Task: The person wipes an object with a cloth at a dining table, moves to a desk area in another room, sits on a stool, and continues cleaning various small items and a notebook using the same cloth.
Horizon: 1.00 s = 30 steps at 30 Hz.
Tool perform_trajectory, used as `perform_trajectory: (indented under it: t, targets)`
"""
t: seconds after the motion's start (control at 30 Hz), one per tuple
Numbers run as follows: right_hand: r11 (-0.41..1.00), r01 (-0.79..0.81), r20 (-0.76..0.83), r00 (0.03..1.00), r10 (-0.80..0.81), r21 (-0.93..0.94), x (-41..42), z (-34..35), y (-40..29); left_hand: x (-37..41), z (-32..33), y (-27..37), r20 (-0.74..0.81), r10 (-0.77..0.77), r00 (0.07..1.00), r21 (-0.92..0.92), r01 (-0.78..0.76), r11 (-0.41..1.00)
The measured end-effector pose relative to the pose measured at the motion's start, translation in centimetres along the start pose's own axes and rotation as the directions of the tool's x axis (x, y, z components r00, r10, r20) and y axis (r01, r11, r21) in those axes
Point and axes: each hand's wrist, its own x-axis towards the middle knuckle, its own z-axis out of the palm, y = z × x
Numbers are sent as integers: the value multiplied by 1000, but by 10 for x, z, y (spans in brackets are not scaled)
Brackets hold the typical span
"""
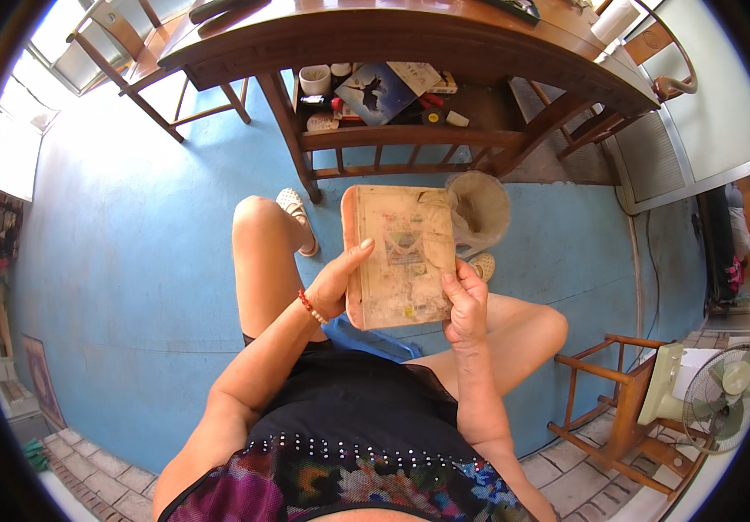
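A worn, stained book (407,261) with a yellowed cover is held up above my lap, closed. Its cover bears a faded picture and some writing, and its top right area is creased. My left hand (341,274) grips the left edge, thumb lying on the cover and the fingers hidden behind. At the lower right edge my right hand (466,303) pinches the book between thumb and bent fingers. A string of red and pale beads (310,305) circles my left wrist.
Ahead stands a wooden table (388,39), its lower shelf (485,107) holding books, a white cup (315,81) and small items. A lined waste bin (479,209) sits behind the book. To the right, an electric fan (707,398) rests on a wooden chair (622,411). A wooden chair (172,104) stands far left.
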Motion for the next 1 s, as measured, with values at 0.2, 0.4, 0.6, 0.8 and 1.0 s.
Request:
perform_trajectory:
  t: [0.2,0.4,0.6,0.8,1.0]
  targets:
    - [945,-213,-15,975,224,247,2,-12,26,3,-29,-13,-21,2,1000,-268,-8,963]
    - [976,-198,43,978,202,-91,-25,28,95,6,-45,-21,-19,104,994,-372,-104,922]
    - [916,-359,115,932,343,177,-26,19,87,2,-44,-30,-31,94,995,-444,-98,891]
    - [958,-250,67,968,243,140,-23,28,81,4,-47,-29,-49,75,996,-410,-89,908]
    - [960,-278,-110,953,281,40,-19,3,83,6,-53,-30,-55,102,993,-378,-116,919]
